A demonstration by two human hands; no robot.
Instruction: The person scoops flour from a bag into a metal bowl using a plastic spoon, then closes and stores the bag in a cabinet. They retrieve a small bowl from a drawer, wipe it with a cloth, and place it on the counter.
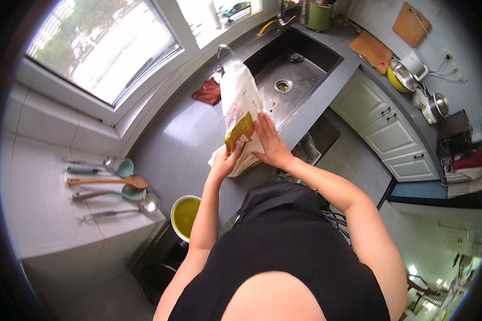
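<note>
A large white printed bag (241, 94) with a gold-brown panel stands or leans on the grey countertop (184, 124), beside the sink. My left hand (227, 159) grips the bag's near side, its fingers and thumb closed on it by the gold panel. Flat against the bag's right side lies my right hand (272, 142), fingers extended and touching it. A dark red cloth (208, 92) lies on the counter just left of the bag. The bag's contents cannot be seen, and its lower part is partly covered by my hands.
To the right is a dark sink (301, 76) with a metal drain. A white-rimmed yellow-green container (184, 218) stands near my left forearm. Ladles and spatulas, one a wooden spatula (134, 181), hang at the left. A wooden cutting board (371, 50) and metal bowls are on the right counter.
</note>
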